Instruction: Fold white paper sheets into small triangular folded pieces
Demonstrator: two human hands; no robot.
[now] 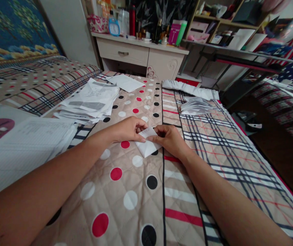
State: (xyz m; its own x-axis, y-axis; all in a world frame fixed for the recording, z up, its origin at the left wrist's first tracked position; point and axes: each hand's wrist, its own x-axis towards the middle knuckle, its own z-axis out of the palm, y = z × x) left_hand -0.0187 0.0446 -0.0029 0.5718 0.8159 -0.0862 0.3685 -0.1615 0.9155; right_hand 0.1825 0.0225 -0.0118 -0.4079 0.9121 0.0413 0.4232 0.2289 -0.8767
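Observation:
Between my hands, just above or on the quilted bedspread, is a small folded piece of white paper [147, 146] with faint print near its top. My left hand [132, 128] pinches its left edge, thumb on top. On the right edge, my right hand [168, 137] grips it the same way, fingers curled behind. A pile of loose printed sheets [90, 99] lies beyond my left hand. Past my right hand rests a small stack of folded papers [196, 105]. Parts of the held paper are covered by my fingers.
A long row of folded white papers [189, 89] lies near the far bed edge. One white sheet [127, 83] sits behind the pile. Lined sheets [31, 143] spread at the left by my forearm. A white dresser [136, 53] stands beyond the bedspread [126, 201].

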